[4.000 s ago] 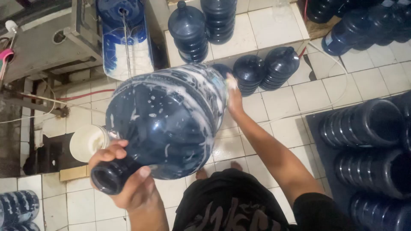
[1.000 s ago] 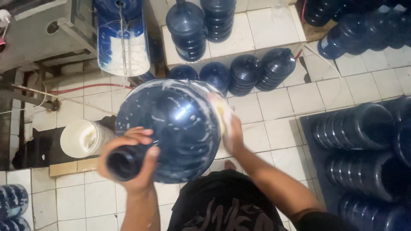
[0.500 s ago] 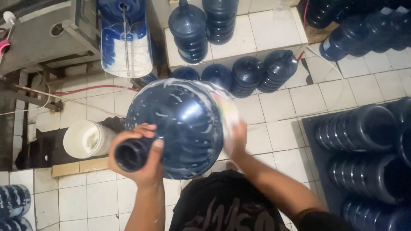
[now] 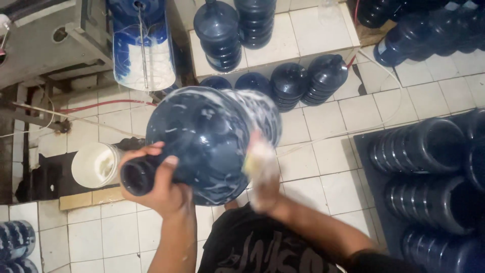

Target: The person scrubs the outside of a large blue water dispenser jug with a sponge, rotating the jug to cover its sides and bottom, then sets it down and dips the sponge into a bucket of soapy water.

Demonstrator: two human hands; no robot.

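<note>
Left of the soapy water jug [image 4: 212,144], on the tiled floor, stands a white bucket [image 4: 95,164], close enough for dipping, I judge. At the jug's open neck the left hand [image 4: 160,184] is wrapped tight, fingers curled round the mouth, which holds the big dark-blue bottle up on its side above the person's lap. Held like that, its round wall faces up and can be turned for scrubbing. White suds streak the jug all over. Against the jug's right flank the right hand [image 4: 261,169] is blurred and foamy; it seems closed on a pale sponge or cloth, pressed to the wall, though the blur hides the grip. Beyond the jug, more blue jugs [image 4: 288,83] stand upside down on the floor. Right of the jug, others lie stacked on their sides [image 4: 424,151].
</note>
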